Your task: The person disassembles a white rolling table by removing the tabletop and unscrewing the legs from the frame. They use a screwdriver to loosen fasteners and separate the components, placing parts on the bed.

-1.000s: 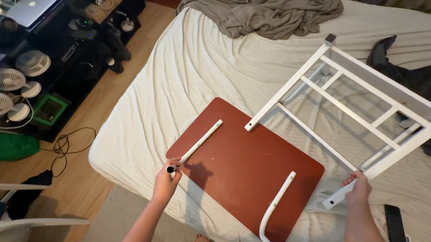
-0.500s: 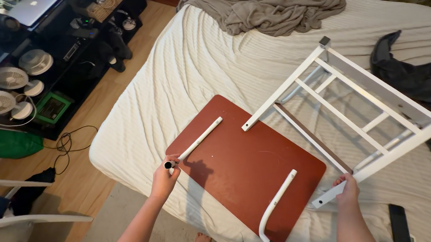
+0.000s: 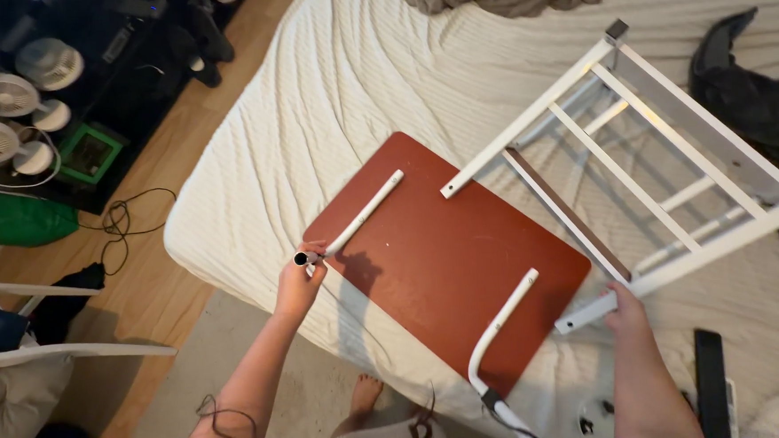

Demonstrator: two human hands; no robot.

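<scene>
Fingers of the left hand (image 3: 297, 286) grip a tube (image 3: 354, 221) on the board (image 3: 436, 261), at four o'clock the right hand (image 3: 625, 303) clasps the frame (image 3: 623, 176), unjoined.

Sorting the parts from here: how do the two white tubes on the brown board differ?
The straight tube lies near the brown board's left edge, and the left hand grips its black-capped end. The curved tube lies near the board's right end, bends at its lower part and overhangs the board's edge, with no hand on it; the right hand holds the white frame instead. Both tubes are white, round and slim.
</scene>
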